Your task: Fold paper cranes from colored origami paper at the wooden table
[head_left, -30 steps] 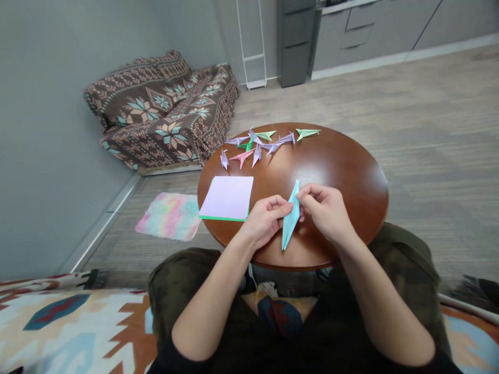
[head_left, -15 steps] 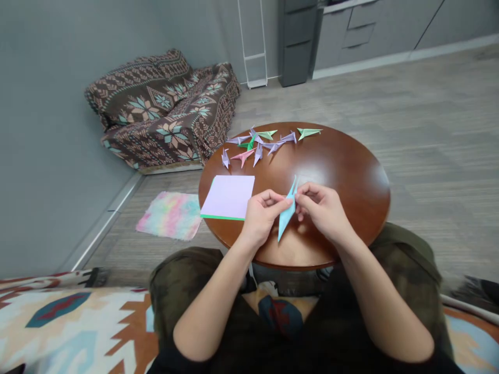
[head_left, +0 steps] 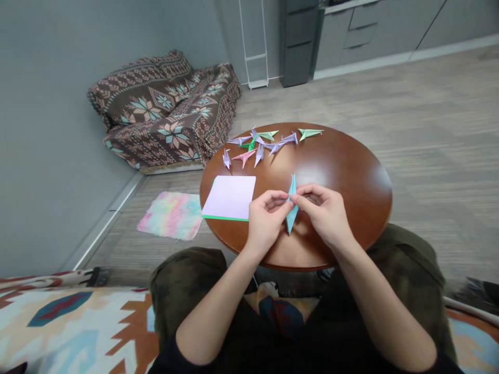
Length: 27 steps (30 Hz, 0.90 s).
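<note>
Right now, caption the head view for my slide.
Left hand and right hand pinch folded blue paper over a round wooden table.

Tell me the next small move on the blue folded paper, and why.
Probably sharpen the crease of the blue folded paper with a firm pinch: the left hand and the right hand both meet on it near its middle, with its narrow points free above and below them, so that fold seems the easiest spot to work.
</note>
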{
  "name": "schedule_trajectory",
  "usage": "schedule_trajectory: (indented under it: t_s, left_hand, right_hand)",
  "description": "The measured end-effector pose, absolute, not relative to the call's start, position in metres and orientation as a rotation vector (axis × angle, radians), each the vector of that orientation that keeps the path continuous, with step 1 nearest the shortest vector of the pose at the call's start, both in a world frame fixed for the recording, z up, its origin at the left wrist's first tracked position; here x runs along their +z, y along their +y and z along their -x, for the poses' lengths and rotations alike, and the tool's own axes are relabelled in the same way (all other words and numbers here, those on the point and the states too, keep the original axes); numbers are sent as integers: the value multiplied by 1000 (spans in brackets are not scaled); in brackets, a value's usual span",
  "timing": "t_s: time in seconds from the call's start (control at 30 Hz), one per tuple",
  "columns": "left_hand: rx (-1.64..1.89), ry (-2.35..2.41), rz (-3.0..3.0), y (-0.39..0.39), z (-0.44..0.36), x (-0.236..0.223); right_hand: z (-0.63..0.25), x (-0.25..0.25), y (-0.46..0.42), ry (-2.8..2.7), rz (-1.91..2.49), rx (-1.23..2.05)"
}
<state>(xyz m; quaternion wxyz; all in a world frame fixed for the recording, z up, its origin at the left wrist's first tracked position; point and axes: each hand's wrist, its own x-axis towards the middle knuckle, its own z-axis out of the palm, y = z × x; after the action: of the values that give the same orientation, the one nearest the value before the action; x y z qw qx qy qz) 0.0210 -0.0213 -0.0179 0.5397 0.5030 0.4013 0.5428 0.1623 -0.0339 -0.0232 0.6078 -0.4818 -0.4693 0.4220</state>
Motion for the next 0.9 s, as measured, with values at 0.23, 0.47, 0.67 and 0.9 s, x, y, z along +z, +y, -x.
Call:
schedule_trajectory:
  t_s: [0.23, 0.47, 0.67, 0.9]
  left_hand:
    - [1318, 933, -1163, -25, -25, -18]
    - [1325, 952, -1150, -23, -22, -16]
    - [1313, 956, -1162, -20, -19, -16]
    - [1189, 914, -1171, -18, -14, -16]
  right_hand:
    - [-158, -16, -35, -985, 1049, 1011]
    - [-161, -13, -36, -979, 1059, 925]
    - [-162, -12, -35, -903, 1003, 1018]
    - [-167, -14, -35, -1055, 1017, 1100]
